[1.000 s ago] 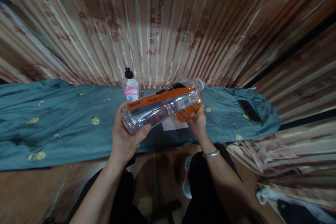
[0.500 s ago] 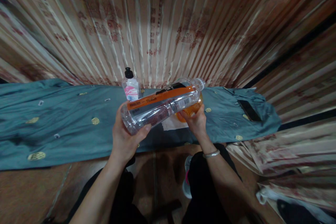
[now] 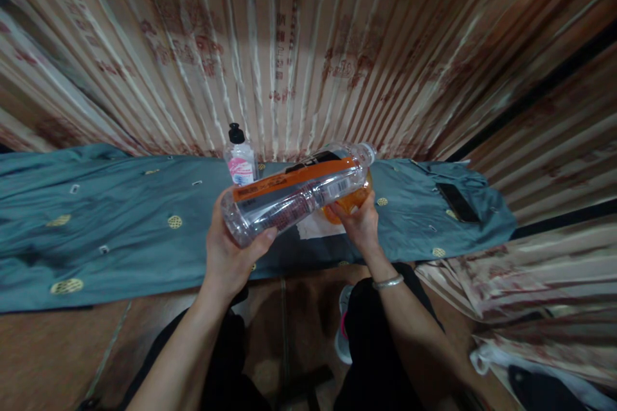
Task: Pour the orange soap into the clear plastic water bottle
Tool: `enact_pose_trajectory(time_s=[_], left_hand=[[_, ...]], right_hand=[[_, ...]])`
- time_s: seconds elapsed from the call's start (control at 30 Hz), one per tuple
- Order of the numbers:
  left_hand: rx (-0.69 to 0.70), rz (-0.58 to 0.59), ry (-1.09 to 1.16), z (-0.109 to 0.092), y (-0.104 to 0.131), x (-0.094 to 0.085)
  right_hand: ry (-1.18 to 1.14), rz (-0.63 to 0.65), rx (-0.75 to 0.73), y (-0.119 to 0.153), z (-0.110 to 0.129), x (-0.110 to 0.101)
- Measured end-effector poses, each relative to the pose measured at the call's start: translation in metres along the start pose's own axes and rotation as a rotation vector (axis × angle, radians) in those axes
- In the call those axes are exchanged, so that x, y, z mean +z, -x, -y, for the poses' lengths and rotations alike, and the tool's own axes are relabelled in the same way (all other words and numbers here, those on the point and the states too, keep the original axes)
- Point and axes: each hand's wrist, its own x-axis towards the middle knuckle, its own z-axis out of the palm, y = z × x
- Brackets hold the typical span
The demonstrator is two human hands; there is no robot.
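Observation:
My left hand (image 3: 234, 257) is closed round the base end of a large clear plastic bottle (image 3: 296, 189) with an orange and black label. The bottle is tilted, its neck pointing right and slightly up, over an orange container (image 3: 348, 207). My right hand (image 3: 359, 221) grips that orange container, which is partly hidden behind the bottle's neck. Under the container a white paper (image 3: 318, 229) lies on the cloth. Behind my left hand stands a clear bottle with a black cap (image 3: 241, 160) and a pink and white label.
A teal cloth (image 3: 130, 225) with yellow pineapple prints covers the long narrow surface. On its right side lies a black phone (image 3: 457, 202). A pleated, printed curtain (image 3: 299, 45) hangs right behind. Below are my legs and a tiled floor (image 3: 144, 334).

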Motion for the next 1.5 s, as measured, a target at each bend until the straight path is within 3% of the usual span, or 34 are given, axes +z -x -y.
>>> enact_pose_trajectory(time_s=[0.83, 1.0, 1.23, 1.37, 1.5], left_hand=[[-0.008, -0.013, 0.013, 0.0, -0.001, 0.001], [-0.023, -0.024, 0.026, -0.002, -0.001, 0.002], [-0.021, -0.027, 0.024, 0.0, -0.002, 0.002], [0.002, -0.048, 0.034, 0.005, -0.002, 0.002], [0.002, -0.033, 0.015, 0.006, -0.002, 0.001]], right_hand=[[-0.074, 0.019, -0.071, -0.005, -0.023, 0.001], [-0.086, 0.016, -0.145, -0.009, -0.033, -0.002], [0.081, 0.165, -0.268, -0.02, -0.049, -0.042], [0.281, 0.276, -0.176, -0.033, -0.065, -0.073], [0.383, 0.408, -0.115, -0.044, -0.073, -0.087]])
